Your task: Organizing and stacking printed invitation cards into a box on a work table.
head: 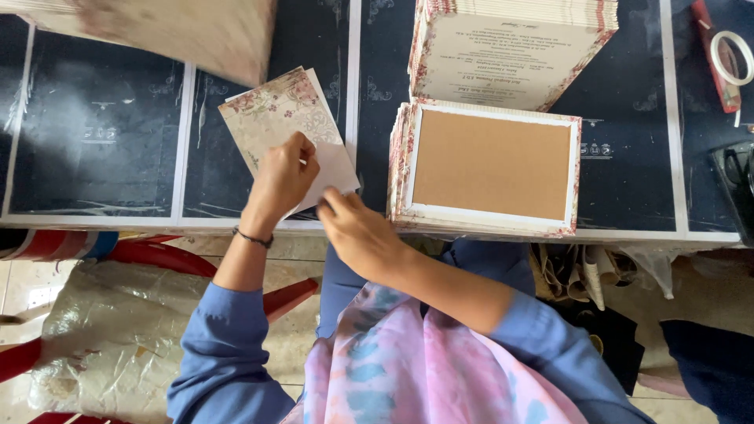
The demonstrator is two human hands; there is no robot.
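A cream card with a floral border (276,118) lies tilted on the dark table (102,133), with a white sheet under it. My left hand (283,179) presses down on the card's lower part, fingers curled. My right hand (357,232) pinches the lower right corner of the card and white sheet at the table's near edge. Just to the right stands a stack of floral-edged cards (491,165) whose top one shows a plain brown panel in a white frame.
Behind it a taller stack of printed cards (510,47) sits at the top. Another blurred stack (181,31) fills the top left. A roll of tape (732,56) lies far right. Below the table are red stool legs (157,255) and a plastic-wrapped bundle (118,338).
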